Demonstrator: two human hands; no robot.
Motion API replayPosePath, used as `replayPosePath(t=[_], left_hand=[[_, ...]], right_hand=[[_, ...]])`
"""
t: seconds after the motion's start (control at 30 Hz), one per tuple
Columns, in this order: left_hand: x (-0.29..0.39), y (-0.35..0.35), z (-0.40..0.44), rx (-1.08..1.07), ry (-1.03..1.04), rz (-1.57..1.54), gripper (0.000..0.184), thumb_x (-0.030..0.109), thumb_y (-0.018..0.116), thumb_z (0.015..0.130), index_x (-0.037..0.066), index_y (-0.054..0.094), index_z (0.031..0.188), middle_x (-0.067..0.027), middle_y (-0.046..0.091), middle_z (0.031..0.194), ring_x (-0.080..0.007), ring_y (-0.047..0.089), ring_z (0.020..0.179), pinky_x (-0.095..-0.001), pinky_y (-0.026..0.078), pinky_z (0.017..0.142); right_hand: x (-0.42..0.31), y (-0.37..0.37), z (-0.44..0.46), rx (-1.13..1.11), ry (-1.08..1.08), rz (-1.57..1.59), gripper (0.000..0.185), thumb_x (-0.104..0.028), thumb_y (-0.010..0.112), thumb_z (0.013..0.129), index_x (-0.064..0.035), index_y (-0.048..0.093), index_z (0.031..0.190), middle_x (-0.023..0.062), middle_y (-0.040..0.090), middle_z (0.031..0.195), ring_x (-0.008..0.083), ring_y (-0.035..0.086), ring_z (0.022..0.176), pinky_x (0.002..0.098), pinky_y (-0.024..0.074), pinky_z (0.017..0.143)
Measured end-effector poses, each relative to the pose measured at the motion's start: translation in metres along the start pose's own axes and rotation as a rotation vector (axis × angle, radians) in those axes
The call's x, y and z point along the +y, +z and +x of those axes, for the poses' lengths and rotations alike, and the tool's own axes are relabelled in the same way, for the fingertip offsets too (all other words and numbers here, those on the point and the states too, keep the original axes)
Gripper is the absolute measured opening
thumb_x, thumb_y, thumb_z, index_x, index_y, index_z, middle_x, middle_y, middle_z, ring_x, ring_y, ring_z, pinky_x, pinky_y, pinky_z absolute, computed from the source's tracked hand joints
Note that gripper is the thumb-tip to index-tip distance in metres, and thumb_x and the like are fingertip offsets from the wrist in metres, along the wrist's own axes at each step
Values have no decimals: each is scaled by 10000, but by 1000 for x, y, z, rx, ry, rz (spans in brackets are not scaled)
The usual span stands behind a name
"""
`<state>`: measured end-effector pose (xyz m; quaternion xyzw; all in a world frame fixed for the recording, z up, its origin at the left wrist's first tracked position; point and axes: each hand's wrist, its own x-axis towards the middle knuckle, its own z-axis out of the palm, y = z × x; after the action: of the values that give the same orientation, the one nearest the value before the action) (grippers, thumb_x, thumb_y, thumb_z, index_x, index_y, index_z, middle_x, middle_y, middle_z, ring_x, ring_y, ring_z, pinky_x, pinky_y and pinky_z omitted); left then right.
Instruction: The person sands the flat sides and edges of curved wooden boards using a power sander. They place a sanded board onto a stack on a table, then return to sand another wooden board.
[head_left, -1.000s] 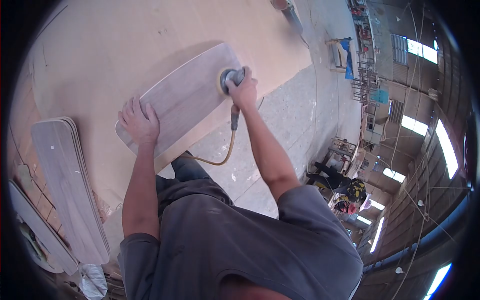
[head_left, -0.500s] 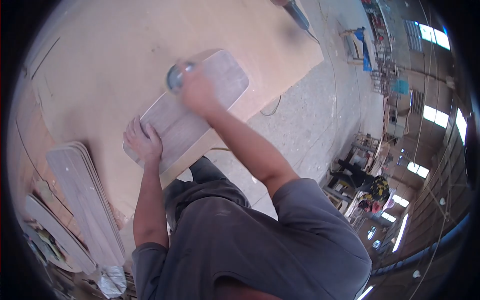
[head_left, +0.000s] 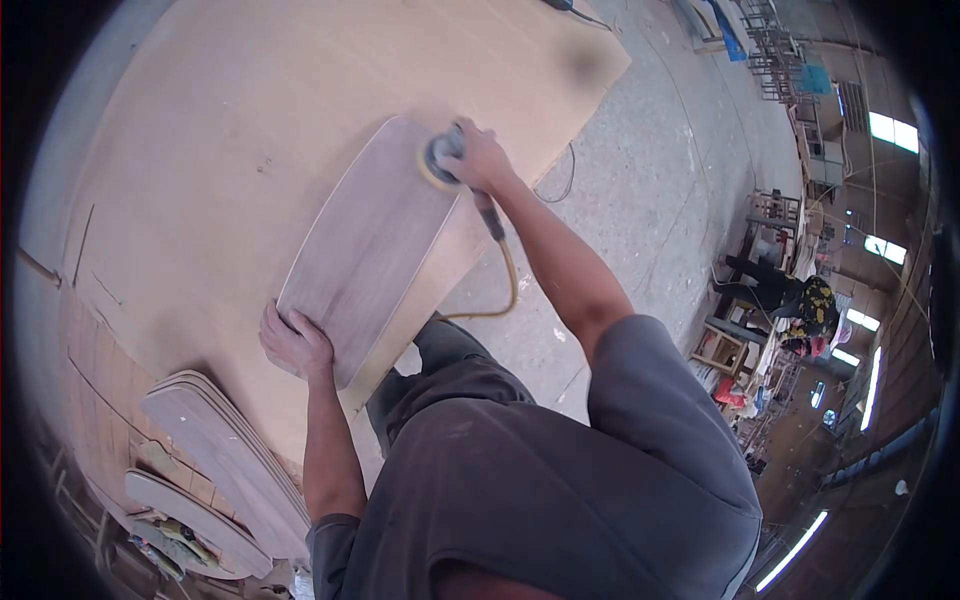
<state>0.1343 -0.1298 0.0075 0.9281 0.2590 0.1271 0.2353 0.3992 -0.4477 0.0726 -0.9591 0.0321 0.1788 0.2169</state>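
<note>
A wooden board [head_left: 365,240] with rounded corners lies on the pale worktable [head_left: 225,200]. Gripped in my right hand [head_left: 482,160] is a round orbital sander [head_left: 440,162], its disc at the board's far right corner. A yellowish hose [head_left: 514,275] runs from the tool down past the table edge. My left hand [head_left: 297,342] rests on the near left end of the board, fingers spread over its edge and surface.
Several similar boards [head_left: 225,450] are stacked at lower left, beside another low pile [head_left: 195,515]. A dark tool [head_left: 560,5] lies at the table's far edge. Across the concrete floor [head_left: 640,190], a person [head_left: 805,305] is among benches at the right.
My right hand has moved the sander from the board's left edge to its far right corner. My left hand stays on the near end. The camera view has shifted and turned.
</note>
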Motion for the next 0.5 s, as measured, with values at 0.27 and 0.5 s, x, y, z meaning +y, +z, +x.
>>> replayPosePath(t=[0.27,0.5], left_hand=[[4,3,-5,-6,-14,37,504,343,443,1018,-20,531,1355,-241,562,1325,-419,481,1251,-530,331,1086],[9,4,-3,17,-27,34,504,346,442,1013,-26,548,1336,-254,574,1293,-423,503,1220,-519,357,1067]], right_hand=[[-26,5,-79,-49,-101,6,773,-331,806,752,-248,463,1440,273,495,1313,445,643,1105,504,562,906],[-43,1,56,-191,-174,-4,806,-381,777,747,-194,447,1458,304,586,1241,434,617,1140,470,526,966]])
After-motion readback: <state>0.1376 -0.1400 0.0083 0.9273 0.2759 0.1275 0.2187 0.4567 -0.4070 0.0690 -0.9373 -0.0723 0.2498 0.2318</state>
